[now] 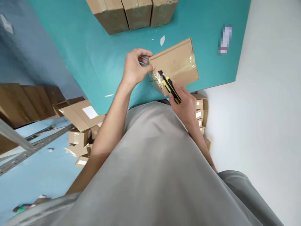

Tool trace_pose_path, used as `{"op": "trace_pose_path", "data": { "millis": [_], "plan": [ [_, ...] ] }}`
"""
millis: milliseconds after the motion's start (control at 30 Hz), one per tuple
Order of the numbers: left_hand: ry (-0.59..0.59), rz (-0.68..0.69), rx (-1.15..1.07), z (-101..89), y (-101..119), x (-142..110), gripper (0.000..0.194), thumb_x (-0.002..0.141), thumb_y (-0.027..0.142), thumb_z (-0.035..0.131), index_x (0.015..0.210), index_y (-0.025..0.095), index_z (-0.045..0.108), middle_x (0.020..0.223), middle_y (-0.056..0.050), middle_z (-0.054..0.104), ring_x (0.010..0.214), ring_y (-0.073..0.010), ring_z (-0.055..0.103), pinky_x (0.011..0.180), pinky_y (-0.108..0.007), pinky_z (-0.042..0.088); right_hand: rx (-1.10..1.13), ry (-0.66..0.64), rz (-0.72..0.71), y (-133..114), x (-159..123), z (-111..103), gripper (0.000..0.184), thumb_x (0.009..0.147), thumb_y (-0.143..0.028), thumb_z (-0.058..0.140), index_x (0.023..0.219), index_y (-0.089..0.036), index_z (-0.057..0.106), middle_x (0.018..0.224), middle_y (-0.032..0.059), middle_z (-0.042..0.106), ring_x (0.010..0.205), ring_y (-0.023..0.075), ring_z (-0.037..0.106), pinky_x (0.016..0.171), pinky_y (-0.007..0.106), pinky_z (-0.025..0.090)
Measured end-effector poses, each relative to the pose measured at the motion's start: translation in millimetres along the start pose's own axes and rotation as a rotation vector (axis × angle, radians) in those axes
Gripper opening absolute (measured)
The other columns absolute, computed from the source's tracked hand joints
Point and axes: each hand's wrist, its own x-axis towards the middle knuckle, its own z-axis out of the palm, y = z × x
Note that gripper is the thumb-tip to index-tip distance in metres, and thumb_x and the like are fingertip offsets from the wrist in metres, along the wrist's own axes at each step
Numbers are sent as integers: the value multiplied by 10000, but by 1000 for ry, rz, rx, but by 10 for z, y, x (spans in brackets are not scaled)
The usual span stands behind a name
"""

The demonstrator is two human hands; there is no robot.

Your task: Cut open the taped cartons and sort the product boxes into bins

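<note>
A brown cardboard box (176, 62) lies on the teal table, with clear tape across its left and right ends. My left hand (137, 66) grips the box's far left corner, thumb on top and fingers at the side. In my right hand (184, 102) is a yellow and black box cutter (172, 89). Its tip points up and left, over the taped left end of the box. Whether the blade touches the tape I cannot tell.
Three closed cartons (137, 17) stand in a row at the table's (94, 56) far side. Paper scraps (162, 40) lie nearby. A blurred-out item (225, 40) is at the right. Cardboard boxes (78, 138) and a metal rack (35, 150) are at the lower left; a white wall (265, 94) stands right.
</note>
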Motion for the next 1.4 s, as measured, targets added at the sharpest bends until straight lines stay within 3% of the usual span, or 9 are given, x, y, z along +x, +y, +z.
{"op": "trace_pose_path", "data": {
  "millis": [100,233,633,733,933,1100,1200,1400],
  "plan": [
    [8,-48,-57,4,69,19,779,651,847,941,1185,322,728,1227,12,791,944,-184,598,982,-559,636,-64,-36,15,-164,21,64,570,1155,-282,439,1700,-243,601,1362,140,793,1136,289,771,958,380,608],
    [13,-77,-106,4,179,15,726,608,822,967,1119,352,756,1183,2,790,943,-213,626,997,-578,608,-177,-71,26,-303,26,128,590,1156,-291,442,1732,-246,562,1358,152,783,1123,303,758,905,363,589],
    [40,-52,-111,59,210,36,511,724,359,1057,1146,263,785,1170,-14,784,900,-164,641,929,-486,619,-275,-66,113,-512,-47,127,637,1169,-326,368,1797,-266,450,1332,139,750,1044,268,725,817,316,547],
    [18,-81,-51,74,185,78,561,724,291,1081,1180,211,764,1195,-6,781,886,-134,612,955,-510,646,-311,-105,148,-576,-50,79,640,1166,-317,372,1799,-266,449,1372,144,735,1052,264,723,800,301,534],
    [8,-59,-67,80,132,96,551,740,332,1080,1177,248,755,1213,39,783,887,-121,609,952,-480,655,-338,-161,174,-706,-36,-12,715,1150,-299,421,1855,-321,308,1386,144,712,1037,268,717,798,308,537],
    [33,-114,-31,136,101,90,564,731,133,1048,1198,201,738,1218,24,751,881,-103,580,944,-459,623,-352,-228,170,-807,125,-29,726,1140,-241,433,1851,-340,319,1427,163,675,1057,284,727,840,341,554],
    [39,-104,-42,178,49,75,528,820,229,1024,1240,235,704,1271,37,726,927,-100,573,974,-451,604,-361,-266,182,-818,161,-54,708,1150,-219,403,1844,-343,336,1427,169,673,1044,280,732,834,342,547],
    [21,-114,-80,192,-35,-26,713,792,728,985,1259,275,693,1297,28,706,981,-142,563,1027,-499,572,-346,-319,189,-719,-105,-224,723,1146,-253,413,1856,-324,298,1234,165,752,967,285,724,812,350,539]
  ]
}}
